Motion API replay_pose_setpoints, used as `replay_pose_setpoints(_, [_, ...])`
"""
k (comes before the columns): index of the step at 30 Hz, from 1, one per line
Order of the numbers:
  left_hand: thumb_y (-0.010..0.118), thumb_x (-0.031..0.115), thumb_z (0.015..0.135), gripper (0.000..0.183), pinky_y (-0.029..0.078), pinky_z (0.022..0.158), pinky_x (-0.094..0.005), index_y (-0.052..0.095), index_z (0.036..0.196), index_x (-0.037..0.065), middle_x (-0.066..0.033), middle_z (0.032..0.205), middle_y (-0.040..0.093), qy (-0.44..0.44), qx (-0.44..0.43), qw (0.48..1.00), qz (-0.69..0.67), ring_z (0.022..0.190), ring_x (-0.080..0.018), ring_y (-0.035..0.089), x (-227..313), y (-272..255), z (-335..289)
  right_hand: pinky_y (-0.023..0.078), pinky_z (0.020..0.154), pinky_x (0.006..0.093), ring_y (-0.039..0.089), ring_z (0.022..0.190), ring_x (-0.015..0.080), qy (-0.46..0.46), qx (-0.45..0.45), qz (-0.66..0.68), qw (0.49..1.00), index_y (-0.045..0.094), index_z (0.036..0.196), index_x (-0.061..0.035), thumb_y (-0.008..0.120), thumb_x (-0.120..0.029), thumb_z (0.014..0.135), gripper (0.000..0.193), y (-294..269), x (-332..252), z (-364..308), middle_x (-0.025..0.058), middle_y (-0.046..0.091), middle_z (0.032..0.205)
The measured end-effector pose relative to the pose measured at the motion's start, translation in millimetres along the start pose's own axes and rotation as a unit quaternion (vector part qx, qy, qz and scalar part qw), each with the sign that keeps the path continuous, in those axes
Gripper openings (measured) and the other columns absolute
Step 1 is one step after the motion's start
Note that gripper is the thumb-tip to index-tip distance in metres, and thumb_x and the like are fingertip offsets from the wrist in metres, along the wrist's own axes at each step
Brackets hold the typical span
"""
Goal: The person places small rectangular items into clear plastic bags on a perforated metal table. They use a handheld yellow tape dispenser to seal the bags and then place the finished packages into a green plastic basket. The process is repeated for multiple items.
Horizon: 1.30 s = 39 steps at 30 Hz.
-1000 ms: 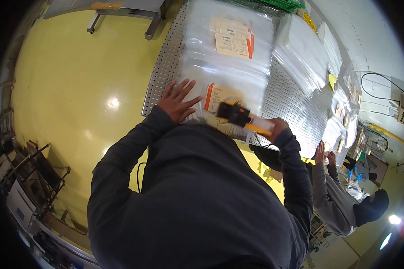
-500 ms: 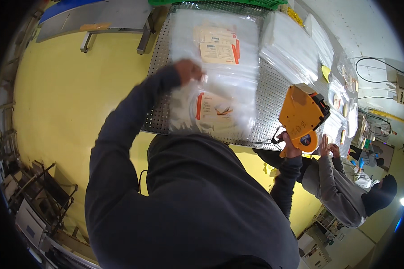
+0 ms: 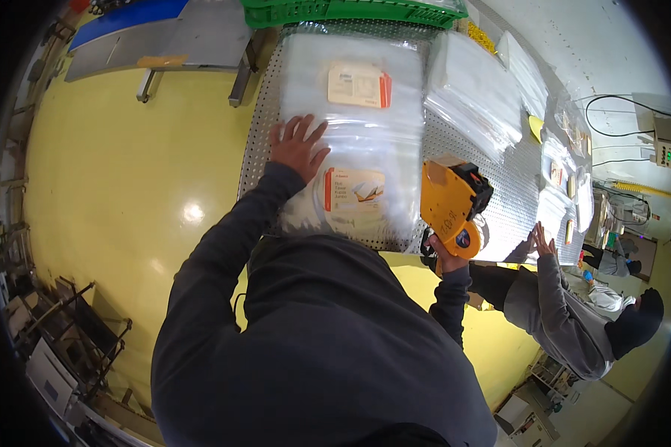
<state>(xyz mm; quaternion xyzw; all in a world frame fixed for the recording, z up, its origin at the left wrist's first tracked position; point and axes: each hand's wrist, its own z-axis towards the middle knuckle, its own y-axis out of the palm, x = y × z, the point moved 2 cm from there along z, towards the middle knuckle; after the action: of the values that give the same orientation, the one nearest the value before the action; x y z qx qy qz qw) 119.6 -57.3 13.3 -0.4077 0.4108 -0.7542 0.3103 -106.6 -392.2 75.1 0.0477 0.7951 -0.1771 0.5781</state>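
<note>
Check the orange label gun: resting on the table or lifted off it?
Lifted. The right hand grips the orange label gun by its handle at the table's near edge, its body raised beside the clear bags.

Glossy yellow floor (image 3: 112, 186) surrounds a perforated metal table (image 3: 499, 186).

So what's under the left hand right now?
The left hand lies flat on a stack of clear bags, which rests on the perforated table. How many bags the stack holds cannot be told.

right hand (image 3: 446, 257) mostly behind label gun (image 3: 450, 205)
</note>
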Motion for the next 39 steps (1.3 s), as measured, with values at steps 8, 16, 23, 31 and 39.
replay_pose_setpoints(8, [0.062,0.03,0.088,0.058,0.018,0.115,-0.0543,0.046,0.142,0.021,-0.0146,0.15,0.036,0.042,-0.012,0.997,-0.069,0.141,-0.0303,0.031,7.7,-19.1,-35.7,0.049,0.09,0.0397,0.063,0.104,0.0335,0.073,-0.145,-0.345,0.924,0.067,0.114,-0.0063,0.076,-0.013,0.075,0.041,-4.5,-42.7,18.6,0.0159,0.067,0.111])
replay_pose_setpoints(16, [0.065,0.035,0.087,0.058,0.021,0.115,-0.0534,0.048,0.142,0.025,-0.0144,0.154,0.032,0.109,-0.152,0.98,-0.073,0.143,-0.0323,0.027,1.0,-47.2,-117.3,0.051,0.09,0.0394,0.064,0.104,0.0318,-0.014,-0.291,-0.585,0.757,0.068,0.116,-0.0158,0.071,-0.008,0.078,0.039,23.0,-62.1,60.0,0.0135,0.069,0.109])
replay_pose_setpoints(23, [0.062,0.036,0.089,0.051,0.021,0.115,-0.0534,0.052,0.139,0.027,-0.0137,0.154,0.032,0.117,-0.131,0.983,-0.046,0.143,-0.0303,0.028,-0.8,-44.6,-117.8,0.054,0.076,0.0418,0.067,0.08,0.0342,-0.086,-0.296,-0.644,0.7,0.07,0.096,-0.0096,0.08,-0.049,0.071,0.048,28.1,-80.7,75.2,0.0132,0.07,0.085])
replay_pose_setpoints(31, [0.064,0.032,0.088,0.028,0.033,0.106,-0.049,0.069,0.112,0.018,-0.0106,0.131,0.053,0.132,-0.228,0.961,-0.078,0.124,-0.027,0.046,-1.0,-44.5,-86.4,0.053,0.073,0.031,0.066,0.083,0.0199,-0.187,-0.055,-0.326,0.925,0.062,0.113,-0.0012,0.082,-0.015,0.075,0.045,-76.1,-73.2,44.9,0.0071,0.067,0.092])
replay_pose_setpoints(39, [0.069,0.017,0.082,0.015,0.052,0.067,-0.0334,0.069,0.083,0.003,-0.0078,0.08,0.071,-0.224,-0.253,0.807,-0.485,0.071,-0.018,0.064,-77.5,41.2,111.8,0.055,0.072,0.0326,0.063,0.083,0.018,-0.074,0.002,0.049,0.996,0.059,0.11,-0.0017,0.074,0.007,0.075,0.04,-40.0,-22.5,29.7,0.0063,0.064,0.094])
